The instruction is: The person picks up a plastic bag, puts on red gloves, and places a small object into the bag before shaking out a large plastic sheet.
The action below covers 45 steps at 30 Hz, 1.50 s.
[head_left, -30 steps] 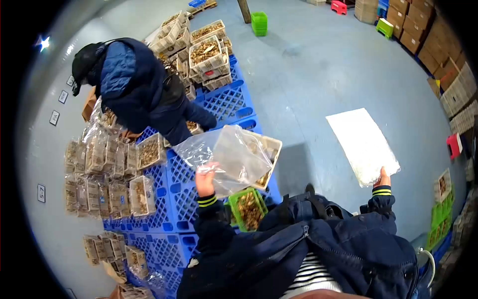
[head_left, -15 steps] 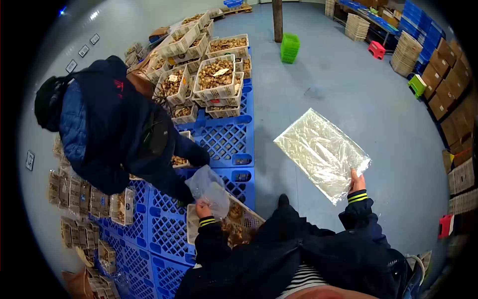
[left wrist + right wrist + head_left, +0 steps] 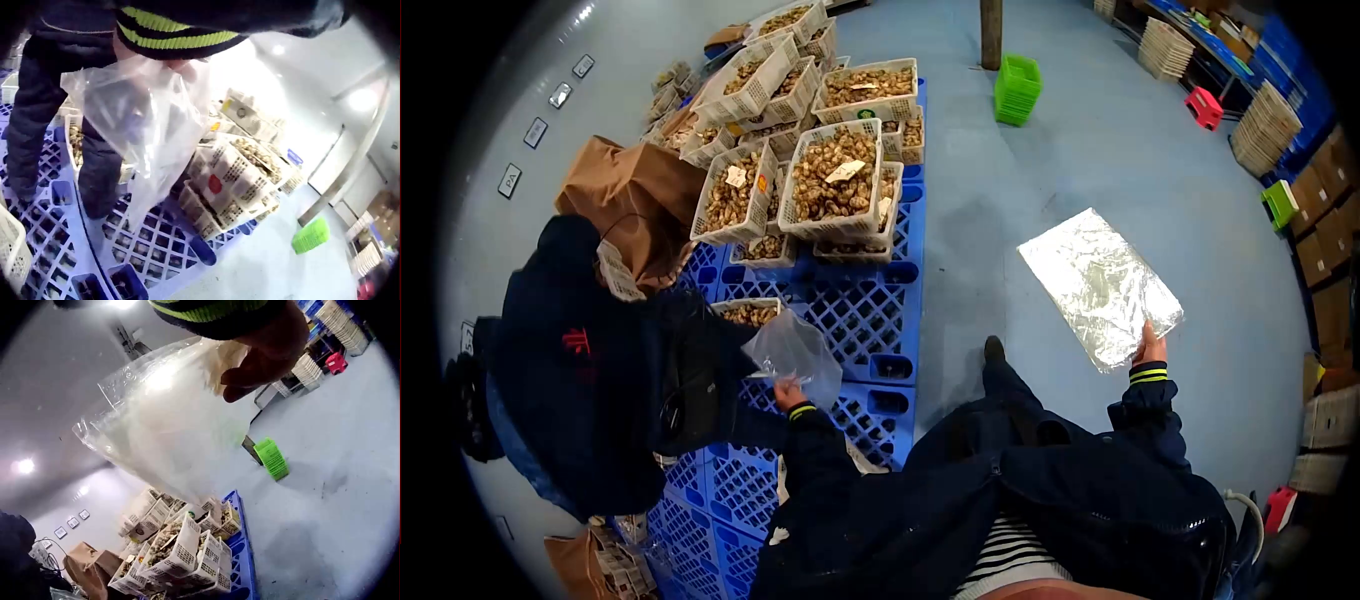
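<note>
My left hand [image 3: 789, 392] pinches a clear plastic bag [image 3: 802, 352], which hangs loosely over the blue pallets; the left wrist view shows the same bag [image 3: 147, 119] drooping below the cuff. Out to the right, over the floor, my right hand [image 3: 1150, 347] grips one end of a flat, shiny stack of plastic bags [image 3: 1100, 285]. In the right wrist view the thumb of that hand [image 3: 265, 359] lies against the plastic stack [image 3: 169, 419]. A white crate [image 3: 748, 312] of brownish mushroom-like pieces sits just beyond the loose bag.
Another person [image 3: 580, 370] bends close on my left. Stacked white crates [image 3: 835, 180] stand on blue pallets [image 3: 860, 320] ahead. Farther off are a post [image 3: 991, 35], green crates [image 3: 1018, 88], a red stool [image 3: 1203, 107] and cardboard boxes [image 3: 1312, 255]. Grey-blue floor [image 3: 970, 240] lies to the right.
The view has swung toward the crate stacks. The other person appears lower and farther left. Both hands keep their plastic; the loose bag has moved away from the nearer crate toward one farther ahead.
</note>
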Tool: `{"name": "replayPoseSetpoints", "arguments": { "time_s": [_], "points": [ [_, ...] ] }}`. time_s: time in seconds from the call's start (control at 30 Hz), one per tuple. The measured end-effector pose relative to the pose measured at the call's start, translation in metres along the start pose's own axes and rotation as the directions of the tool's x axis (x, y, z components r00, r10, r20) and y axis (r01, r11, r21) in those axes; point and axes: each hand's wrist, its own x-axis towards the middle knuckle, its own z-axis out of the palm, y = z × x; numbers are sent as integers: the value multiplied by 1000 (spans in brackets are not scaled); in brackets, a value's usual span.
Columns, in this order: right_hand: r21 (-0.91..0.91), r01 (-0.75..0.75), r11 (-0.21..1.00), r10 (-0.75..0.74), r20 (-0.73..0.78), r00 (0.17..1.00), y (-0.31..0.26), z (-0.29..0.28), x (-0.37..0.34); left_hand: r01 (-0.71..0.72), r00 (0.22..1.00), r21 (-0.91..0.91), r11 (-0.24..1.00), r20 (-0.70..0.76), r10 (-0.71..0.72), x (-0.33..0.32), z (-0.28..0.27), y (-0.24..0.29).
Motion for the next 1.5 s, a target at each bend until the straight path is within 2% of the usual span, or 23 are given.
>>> {"name": "replayPoseSetpoints", "arguments": {
  "time_s": [0.07, 0.13, 0.17, 0.23, 0.27, 0.3, 0.33, 0.4, 0.43, 0.53, 0.6, 0.67, 0.7, 0.73, 0.77, 0.83, 0.93, 1.0, 1.2, 1.27, 1.4, 1.47, 1.5],
  "points": [
    [47, 29, 998, -32, 64, 997, 14, 34, 48, -198, 947, 612, 766, -83, 311, 52, -35, -91],
    [97, 21, 995, -34, 138, 990, 9, 92, 76, 131, 987, 747, 652, -160, -14, 23, -32, -67],
    [-270, -209, 940, 233, 59, 971, 11, 98, 104, 173, 983, 829, 532, -116, -140, 9, -30, -51],
    [-7, -122, 993, 120, 254, 960, 16, 187, 110, 141, 930, 925, 352, -3, -367, -16, -15, -35],
    [-219, -234, 947, 294, 303, 907, 31, 198, 140, 239, 867, 866, 440, 14, -498, -27, -2, -29],
    [-181, -253, 950, 306, 397, 865, 16, 252, 124, 577, 815, 66, 814, -98, -570, -55, 24, -32],
    [-113, -269, 956, 290, 465, 837, 19, 301, 115, 742, 670, -39, 669, 27, -742, -65, 59, 22],
    [-283, -290, 914, 405, 613, 679, 24, 367, 106, 799, 599, -339, 497, 374, -708, -53, 102, 36],
    [-357, -222, 907, 418, 707, 571, 25, 403, 94, 664, 722, -144, 734, 381, -578, -55, 155, 84],
    [-647, -26, 762, 618, 715, 327, 80, 475, 79, 739, 646, -420, 527, 666, -373, -20, 264, 159],
    [-525, -239, 817, 571, 796, 203, 70, 517, 35, 306, 843, -109, 946, 493, -216, 19, 289, 125],
    [-478, -177, 860, 510, 811, 286, 109, 547, 38, 508, 859, -593, 625, 403, -315, 42, 342, 210],
    [-531, -169, 830, 557, 804, 210, 106, 561, 49, 545, 839, -621, 564, 400, -370, 53, 351, 220],
    [-565, 254, 785, 507, 821, 261, 104, 575, 70, 513, 856, -655, 554, 347, -382, 58, 354, 218],
    [-452, -153, 879, 475, 857, 200, 105, 588, 81, 441, 895, -502, 744, 311, -321, 70, 360, 212],
    [-328, 213, 920, 260, 920, 292, 120, 612, 134, 296, 947, -305, 905, 215, -237, 93, 372, 188],
    [-225, 171, 959, 161, 933, 320, 83, 656, 135, 277, 961, -489, 827, 145, -237, 118, 416, 219],
    [-257, 479, 840, 185, 964, 192, 101, 672, 153, 276, 961, -525, 805, 137, -240, 126, 438, 227],
    [-389, 382, 838, 461, 880, -115, 97, 742, 172, 240, 956, -559, 794, -7, -294, 151, 450, 229],
    [-343, 228, 911, 384, 908, -169, 110, 762, 174, 194, 968, -594, 781, -12, -249, 158, 462, 265],
    [-537, 119, 835, 535, 740, -408, 112, 807, 191, 359, 902, -865, 350, 226, -368, 151, 506, 271],
    [-483, 96, 870, 471, 758, -451, 119, 814, 177, 372, 849, -814, 446, 104, -519, 144, 531, 239],
    [-528, 87, 845, 508, 741, -439, 106, 820, 167, 274, 910, -668, 692, -52, -411, 128, 533, 191]
  ]
}}
